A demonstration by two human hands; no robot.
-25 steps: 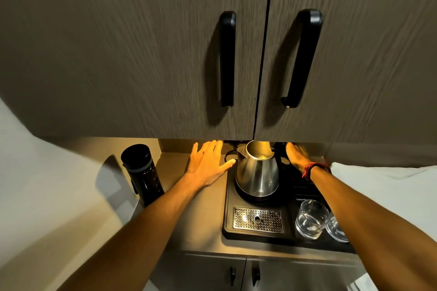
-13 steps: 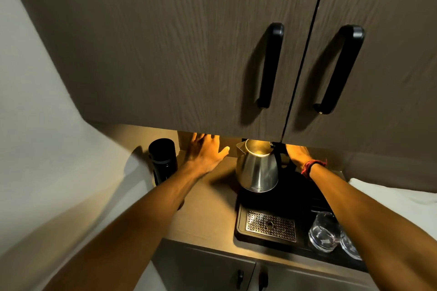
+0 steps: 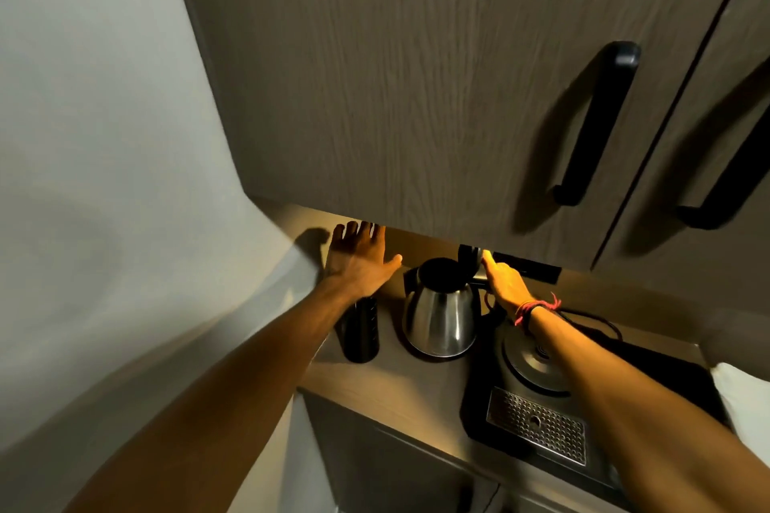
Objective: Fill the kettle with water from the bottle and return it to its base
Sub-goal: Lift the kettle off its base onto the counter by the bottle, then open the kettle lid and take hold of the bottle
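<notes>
The steel kettle [image 3: 439, 314] stands on the wooden counter [image 3: 387, 383], left of its round base [image 3: 535, 362], with its black lid [image 3: 470, 258] tipped up. My right hand [image 3: 504, 283] is closed around the kettle's handle on its right side, one finger against the lid. A black bottle [image 3: 360, 331] stands upright just left of the kettle, its top hidden behind my left wrist. My left hand [image 3: 358, 254] hovers above the bottle with the fingers spread and nothing in it.
The base sits on a black tray [image 3: 491, 421] with a metal drip grate [image 3: 537, 425]; a black cord [image 3: 591, 317] runs behind it. Upper cabinet doors with black handles [image 3: 596, 125] hang low over the counter. A pale wall [image 3: 104, 137] is on the left.
The kettle has come off its base and moved left onto the counter, carried by my right hand. My left hand has shifted left over the bottle. The view has swung left.
</notes>
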